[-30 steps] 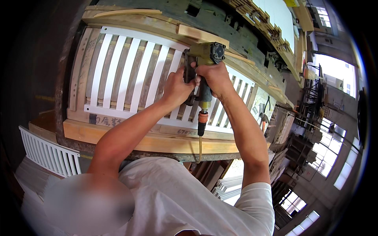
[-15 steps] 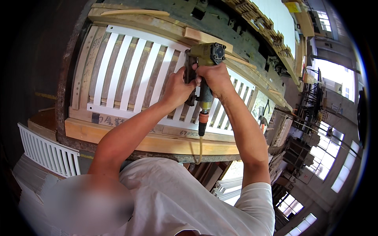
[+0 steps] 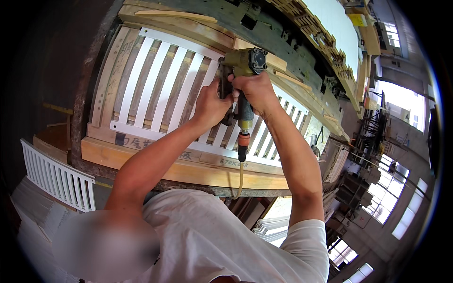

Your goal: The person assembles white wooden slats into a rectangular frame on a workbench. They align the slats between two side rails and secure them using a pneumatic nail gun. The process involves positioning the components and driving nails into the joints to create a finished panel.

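Observation:
A yellow-green pneumatic nail gun (image 3: 244, 63) is held nose-down over a white slatted panel (image 3: 155, 89) that lies in a wooden jig (image 3: 141, 162) on the workbench. My right hand (image 3: 255, 92) is wrapped around the gun's grip. My left hand (image 3: 210, 106) clasps the gun's left side, by the magazine. An orange coupling and a pale air hose (image 3: 241, 160) hang from the grip toward me. The gun's nose sits near the panel's far rail, hidden behind my hands.
A second white slatted panel (image 3: 56, 177) stands on edge at the lower left, beside a stack of white boards (image 3: 33, 217). Wooden strips (image 3: 179, 16) and dark machinery (image 3: 302, 42) lie beyond the jig. Shelving and bright windows (image 3: 391, 184) fill the right side.
The view has shifted slightly, so the panel and jig sit a little lower in the picture. Both hands keep their hold on the nail gun at the same spot on the panel.

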`<action>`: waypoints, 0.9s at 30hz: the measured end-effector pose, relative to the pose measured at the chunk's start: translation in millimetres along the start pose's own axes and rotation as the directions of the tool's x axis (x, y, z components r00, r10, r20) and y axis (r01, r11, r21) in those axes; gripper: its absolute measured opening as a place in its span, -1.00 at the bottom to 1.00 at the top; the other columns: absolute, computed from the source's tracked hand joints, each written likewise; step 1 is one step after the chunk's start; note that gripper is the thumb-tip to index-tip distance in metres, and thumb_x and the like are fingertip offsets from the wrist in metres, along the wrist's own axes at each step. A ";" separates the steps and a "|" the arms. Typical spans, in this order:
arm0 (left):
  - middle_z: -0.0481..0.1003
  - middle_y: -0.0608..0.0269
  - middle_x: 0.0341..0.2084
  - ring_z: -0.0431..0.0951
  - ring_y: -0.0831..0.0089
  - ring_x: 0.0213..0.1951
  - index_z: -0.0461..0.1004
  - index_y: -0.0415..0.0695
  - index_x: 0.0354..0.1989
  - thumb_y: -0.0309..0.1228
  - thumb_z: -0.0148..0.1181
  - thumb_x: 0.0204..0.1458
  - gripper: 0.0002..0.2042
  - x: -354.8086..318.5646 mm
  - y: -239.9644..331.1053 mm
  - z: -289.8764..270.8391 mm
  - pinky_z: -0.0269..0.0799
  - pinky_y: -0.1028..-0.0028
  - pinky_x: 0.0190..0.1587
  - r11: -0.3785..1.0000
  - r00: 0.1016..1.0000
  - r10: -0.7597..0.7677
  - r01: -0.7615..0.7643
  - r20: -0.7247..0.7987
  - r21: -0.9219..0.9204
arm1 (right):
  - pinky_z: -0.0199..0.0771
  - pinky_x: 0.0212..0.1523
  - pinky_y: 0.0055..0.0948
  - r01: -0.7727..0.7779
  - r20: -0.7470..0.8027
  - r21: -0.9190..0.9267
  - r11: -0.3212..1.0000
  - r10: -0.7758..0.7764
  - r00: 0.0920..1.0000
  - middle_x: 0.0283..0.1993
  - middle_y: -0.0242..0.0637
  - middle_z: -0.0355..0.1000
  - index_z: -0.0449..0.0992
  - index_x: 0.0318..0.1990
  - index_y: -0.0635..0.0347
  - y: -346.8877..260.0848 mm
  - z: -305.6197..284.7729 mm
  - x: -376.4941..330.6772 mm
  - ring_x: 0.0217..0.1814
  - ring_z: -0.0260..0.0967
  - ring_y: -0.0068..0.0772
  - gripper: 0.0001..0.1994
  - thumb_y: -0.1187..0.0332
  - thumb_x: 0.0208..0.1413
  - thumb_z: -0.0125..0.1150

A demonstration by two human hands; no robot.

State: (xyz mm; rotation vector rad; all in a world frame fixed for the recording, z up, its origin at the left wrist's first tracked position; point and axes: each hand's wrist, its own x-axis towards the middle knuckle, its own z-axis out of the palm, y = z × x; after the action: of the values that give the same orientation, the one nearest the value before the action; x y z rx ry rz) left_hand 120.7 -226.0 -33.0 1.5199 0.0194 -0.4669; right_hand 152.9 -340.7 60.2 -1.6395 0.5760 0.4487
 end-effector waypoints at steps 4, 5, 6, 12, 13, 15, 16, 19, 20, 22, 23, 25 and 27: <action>0.48 0.36 -0.44 0.43 0.66 -0.33 0.39 -0.28 -0.09 -0.47 0.21 0.06 -0.73 0.7 -3.8 0.4 0.39 0.53 -0.18 0.997 1.000 -0.029 0.029 -0.004 0.077 | 0.32 -0.64 -0.46 0.003 -0.013 0.003 1.000 -0.003 1.000 -0.63 -0.30 0.38 0.45 -0.51 0.36 -2.1 2.1 1.0 -0.69 0.29 -0.49 -0.93 0.55 -0.06 0.19; 0.48 0.37 -0.44 0.43 0.65 -0.33 0.39 -0.28 -0.09 -0.47 0.21 0.06 -0.73 1.8 -4.5 0.3 0.39 0.54 -0.18 0.998 1.000 -0.027 0.027 -0.001 0.049 | 0.32 -0.64 -0.46 0.012 -0.017 0.024 1.000 -0.011 1.000 -0.63 -0.30 0.38 0.45 -0.51 0.36 -1.6 2.4 1.7 -0.69 0.30 -0.49 -0.93 0.55 -0.06 0.19; 0.48 0.37 -0.44 0.43 0.65 -0.32 0.39 -0.28 -0.10 -0.47 0.21 0.06 -0.74 1.7 -5.4 -0.3 0.39 0.54 -0.17 0.999 1.000 -0.027 0.027 0.003 0.020 | 0.32 -0.64 -0.46 0.019 -0.020 0.044 0.999 -0.018 1.000 -0.63 -0.30 0.38 0.45 -0.51 0.35 -0.7 3.4 1.5 -0.69 0.30 -0.49 -0.93 0.55 -0.06 0.19; 0.49 0.36 -0.45 0.45 0.62 -0.37 0.40 -0.26 -0.13 -0.46 0.23 0.04 -0.74 0.8 2.5 -10.2 0.40 0.53 -0.22 1.000 1.000 -0.007 0.007 -0.026 0.018 | 0.31 -0.65 -0.47 -0.041 -0.026 -0.060 0.997 0.040 0.999 -0.62 -0.31 0.38 0.47 -0.48 0.37 -7.3 9.7 0.4 -0.68 0.29 -0.51 -0.90 0.52 -0.02 0.23; 0.50 0.35 -0.45 0.45 0.61 -0.38 0.40 -0.26 -0.13 -0.46 0.24 0.03 -0.74 -0.2 8.7 -14.6 0.41 0.53 -0.24 1.000 1.000 -0.007 0.007 -0.026 0.020 | 0.31 -0.65 -0.48 -0.031 -0.003 -0.048 0.998 0.031 1.000 -0.62 -0.31 0.38 0.47 -0.48 0.37 -8.2 12.3 2.1 -0.68 0.29 -0.51 -0.90 0.51 -0.02 0.23; 0.50 0.33 -0.48 0.47 0.59 -0.41 0.40 -0.26 -0.13 -0.45 0.24 0.02 -0.74 -3.4 27.5 -26.9 0.42 0.52 -0.27 0.994 0.998 -0.026 0.031 -0.053 0.108 | 0.30 -0.65 -0.48 -0.010 0.044 -0.024 1.000 0.011 0.999 -0.62 -0.31 0.38 0.47 -0.48 0.37 -10.8 20.3 6.8 -0.68 0.29 -0.52 -0.89 0.50 -0.01 0.24; 0.50 0.32 -0.50 0.48 0.58 -0.42 0.41 -0.26 -0.14 -0.45 0.25 0.02 -0.74 -4.8 33.4 -32.5 0.42 0.51 -0.29 0.988 0.997 -0.034 0.044 -0.066 0.151 | 0.30 -0.65 -0.48 0.003 0.047 -0.024 1.000 -0.002 0.999 -0.62 -0.31 0.38 0.47 -0.48 0.37 -11.3 24.5 9.7 -0.68 0.29 -0.52 -0.89 0.50 -0.01 0.24; 0.49 0.28 -0.53 0.47 0.58 -0.44 0.41 -0.26 -0.14 -0.41 0.27 0.00 -0.71 1.3 9.9 -33.1 0.42 0.49 -0.30 0.999 0.992 0.020 -0.014 -0.125 0.044 | 0.30 -0.65 -0.48 0.015 0.056 -0.029 0.999 -0.013 0.998 -0.63 -0.30 0.38 0.47 -0.50 0.37 -13.0 32.9 15.9 -0.68 0.28 -0.53 -0.89 0.50 -0.02 0.24; 0.50 0.27 -0.53 0.47 0.58 -0.44 0.41 -0.26 -0.13 -0.40 0.28 0.00 -0.70 1.3 10.9 -34.8 0.42 0.49 -0.30 0.999 0.991 0.016 -0.012 -0.132 0.034 | 0.30 -0.65 -0.48 -0.001 0.058 -0.031 1.000 0.003 0.998 -0.63 -0.30 0.38 0.47 -0.50 0.36 -14.3 33.8 15.4 -0.68 0.29 -0.53 -0.89 0.51 -0.02 0.24; 0.50 0.26 -0.51 0.47 0.58 -0.43 0.40 -0.26 -0.11 -0.40 0.27 0.00 -0.68 1.6 11.1 -36.0 0.42 0.50 -0.30 0.997 0.992 0.017 -0.007 -0.122 0.079 | 0.30 -0.65 -0.47 0.002 0.058 -0.033 0.999 0.000 0.998 -0.63 -0.30 0.37 0.46 -0.50 0.36 -15.7 35.7 15.8 -0.68 0.29 -0.52 -0.90 0.52 -0.03 0.23; 0.51 0.26 -0.50 0.47 0.58 -0.43 0.40 -0.26 -0.09 -0.39 0.27 0.01 -0.68 2.0 10.7 -36.4 0.42 0.50 -0.29 0.995 0.993 0.016 -0.004 -0.115 0.102 | 0.30 -0.65 -0.47 0.020 0.059 -0.031 0.999 -0.018 0.998 -0.63 -0.31 0.37 0.46 -0.51 0.35 -14.0 36.2 17.1 -0.68 0.29 -0.52 -0.90 0.53 -0.03 0.22; 0.51 0.27 -0.48 0.47 0.59 -0.41 0.40 -0.27 -0.07 -0.39 0.28 0.00 -0.66 2.6 8.3 -36.8 0.41 0.51 -0.28 0.996 0.994 0.007 0.003 -0.110 0.090 | 0.30 -0.65 -0.46 0.040 0.057 -0.037 0.999 -0.037 0.998 -0.63 -0.31 0.37 0.46 -0.51 0.35 -13.3 37.6 17.0 -0.68 0.29 -0.51 -0.92 0.54 -0.04 0.21; 0.51 0.28 -0.46 0.47 0.61 -0.39 0.39 -0.28 -0.05 -0.41 0.27 0.00 -0.64 3.3 7.7 -37.4 0.41 0.53 -0.26 0.997 0.995 -0.012 0.020 -0.097 0.073 | 0.30 -0.65 -0.46 0.047 0.053 -0.051 0.998 -0.045 0.998 -0.63 -0.30 0.37 0.45 -0.52 0.34 -13.9 38.6 16.6 -0.68 0.29 -0.51 -0.93 0.56 -0.05 0.19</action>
State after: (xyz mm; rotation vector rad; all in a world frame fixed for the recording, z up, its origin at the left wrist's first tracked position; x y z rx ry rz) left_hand 136.3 -191.2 -29.2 1.6155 0.0906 -0.4103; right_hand 175.8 -303.1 55.8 -1.6828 0.4903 0.4745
